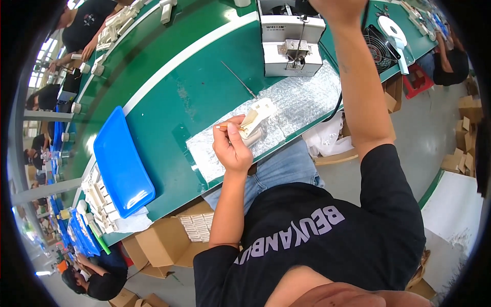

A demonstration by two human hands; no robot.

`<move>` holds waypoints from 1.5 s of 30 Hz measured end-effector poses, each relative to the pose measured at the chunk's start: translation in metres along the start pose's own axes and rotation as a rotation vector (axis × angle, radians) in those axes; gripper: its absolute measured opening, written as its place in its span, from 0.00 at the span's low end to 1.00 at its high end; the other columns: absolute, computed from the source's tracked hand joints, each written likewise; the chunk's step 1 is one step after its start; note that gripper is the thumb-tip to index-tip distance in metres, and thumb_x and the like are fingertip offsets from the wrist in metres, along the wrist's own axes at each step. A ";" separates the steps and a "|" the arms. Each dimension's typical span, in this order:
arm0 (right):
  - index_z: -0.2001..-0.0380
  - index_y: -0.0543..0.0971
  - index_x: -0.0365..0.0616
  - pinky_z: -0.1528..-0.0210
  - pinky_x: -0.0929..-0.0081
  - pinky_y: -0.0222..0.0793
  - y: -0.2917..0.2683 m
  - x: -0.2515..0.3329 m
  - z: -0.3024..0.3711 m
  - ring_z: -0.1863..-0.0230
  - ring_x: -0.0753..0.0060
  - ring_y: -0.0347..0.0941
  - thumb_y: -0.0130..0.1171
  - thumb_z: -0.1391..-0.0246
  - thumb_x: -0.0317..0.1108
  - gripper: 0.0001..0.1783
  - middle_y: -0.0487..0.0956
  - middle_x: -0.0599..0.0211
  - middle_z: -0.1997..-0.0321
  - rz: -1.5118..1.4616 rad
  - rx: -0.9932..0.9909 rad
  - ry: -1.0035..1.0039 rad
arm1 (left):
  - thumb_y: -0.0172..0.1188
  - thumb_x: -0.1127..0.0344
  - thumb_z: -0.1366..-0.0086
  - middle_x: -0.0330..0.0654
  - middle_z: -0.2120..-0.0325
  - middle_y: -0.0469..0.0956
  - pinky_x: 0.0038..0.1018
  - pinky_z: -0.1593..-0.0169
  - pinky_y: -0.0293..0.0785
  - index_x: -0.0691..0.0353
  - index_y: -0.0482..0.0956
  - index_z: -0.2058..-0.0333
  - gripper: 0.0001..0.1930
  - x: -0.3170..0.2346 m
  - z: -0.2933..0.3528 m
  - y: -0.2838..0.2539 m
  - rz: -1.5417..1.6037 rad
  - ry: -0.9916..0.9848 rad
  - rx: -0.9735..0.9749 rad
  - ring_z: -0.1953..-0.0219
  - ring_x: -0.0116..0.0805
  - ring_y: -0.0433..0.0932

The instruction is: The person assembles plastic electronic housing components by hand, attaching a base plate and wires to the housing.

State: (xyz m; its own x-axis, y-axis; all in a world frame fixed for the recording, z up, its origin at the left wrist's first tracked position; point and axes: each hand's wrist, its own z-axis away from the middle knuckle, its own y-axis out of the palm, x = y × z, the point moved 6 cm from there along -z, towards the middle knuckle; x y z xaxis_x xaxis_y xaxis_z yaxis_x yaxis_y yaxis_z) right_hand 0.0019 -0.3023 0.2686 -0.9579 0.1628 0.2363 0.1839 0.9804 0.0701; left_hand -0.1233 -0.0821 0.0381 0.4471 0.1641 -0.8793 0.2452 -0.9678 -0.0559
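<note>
My left hand is closed on a cream plastic housing, held tilted over a silvery foil sheet. A small orange-brown piece with a pale end shows at its fingertips. Beneath the housing, a greyish rounded part is partly covered. At the top edge, my right hand is cut off by the picture. It appears to grip a black screwdriver, whose long thin shaft points down at a grey-and-white screw feeder. On the mat beyond the housing lies a thin metal rod.
A blue tray rests at left beside cream parts. A black fan and a white round-headed object sit at right. Open cardboard boxes stand below the table edge. Several people work along the far-left line.
</note>
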 end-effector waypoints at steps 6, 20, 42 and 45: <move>0.43 0.67 0.42 0.83 0.83 0.68 0.013 0.036 0.022 0.83 0.82 0.70 0.56 0.37 0.37 0.22 0.74 0.71 0.78 -0.150 -0.326 0.616 | 0.45 0.70 0.29 0.48 0.70 0.82 0.26 0.66 0.74 0.67 0.70 0.66 0.08 -0.002 -0.001 -0.004 -0.085 0.010 -0.049 0.72 0.33 0.79; 0.64 0.70 0.32 0.71 0.75 0.62 0.060 0.047 0.066 0.74 0.73 0.66 0.49 0.53 0.75 0.46 0.69 0.60 0.69 -0.992 -0.015 0.897 | 0.50 0.73 0.33 0.42 0.74 0.81 0.30 0.73 0.71 0.64 0.70 0.70 0.05 0.002 0.001 -0.004 -0.067 0.016 -0.056 0.78 0.40 0.76; 0.68 0.69 0.33 0.75 0.77 0.61 0.035 0.051 0.094 0.77 0.74 0.65 0.47 0.51 0.75 0.45 0.69 0.61 0.70 -0.628 0.006 0.796 | 0.50 0.73 0.32 0.40 0.74 0.81 0.30 0.73 0.71 0.63 0.70 0.70 0.05 0.003 -0.001 -0.006 -0.049 0.003 -0.059 0.77 0.39 0.75; 0.69 0.69 0.34 0.76 0.77 0.61 0.041 0.055 0.091 0.77 0.74 0.65 0.47 0.51 0.76 0.45 0.69 0.61 0.70 -0.599 -0.017 0.739 | 0.49 0.72 0.32 0.42 0.74 0.81 0.30 0.72 0.71 0.64 0.70 0.70 0.06 0.000 -0.003 -0.005 -0.019 -0.013 -0.056 0.77 0.39 0.76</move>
State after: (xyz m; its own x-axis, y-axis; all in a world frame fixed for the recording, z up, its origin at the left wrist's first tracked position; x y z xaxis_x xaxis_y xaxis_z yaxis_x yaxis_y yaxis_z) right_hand -0.0634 -0.2432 0.1964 -0.5132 -0.4833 0.7092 -0.2839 0.8754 0.3912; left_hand -0.1222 -0.0762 0.0398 0.4311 0.1794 -0.8843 0.3010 -0.9525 -0.0465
